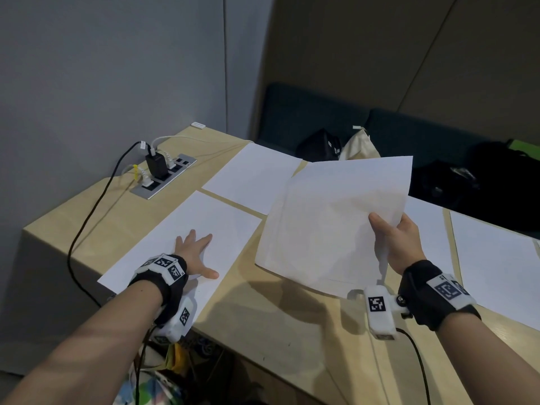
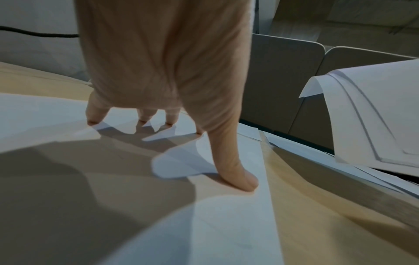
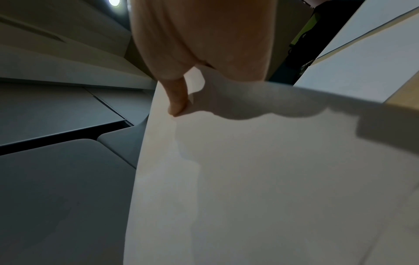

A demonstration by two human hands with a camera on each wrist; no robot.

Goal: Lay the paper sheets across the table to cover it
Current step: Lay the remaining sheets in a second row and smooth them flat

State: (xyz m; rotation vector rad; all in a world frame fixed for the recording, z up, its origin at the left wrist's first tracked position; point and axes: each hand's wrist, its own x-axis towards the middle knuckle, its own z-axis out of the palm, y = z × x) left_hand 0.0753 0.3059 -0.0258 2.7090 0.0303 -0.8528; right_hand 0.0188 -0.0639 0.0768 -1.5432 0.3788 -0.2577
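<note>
My left hand (image 1: 196,254) lies flat with spread fingers on a white paper sheet (image 1: 187,226) at the near left of the light wooden table (image 1: 292,323). In the left wrist view the fingertips (image 2: 242,181) press that sheet (image 2: 204,224) down. My right hand (image 1: 397,244) holds a stack of white sheets (image 1: 333,223) above the table's middle, thumb on top, fingers hidden beneath. The right wrist view shows the thumb (image 3: 178,100) pinching the stack (image 3: 260,179). More sheets lie flat: one behind (image 1: 254,176), one at far right (image 1: 496,273).
A power strip (image 1: 163,178) with a black charger and cables sits at the table's back left; a black cable (image 1: 84,223) trails over the left edge. Dark bags (image 1: 455,182) and a cream cloth bag (image 1: 359,146) lie on the bench behind. A wall stands at left.
</note>
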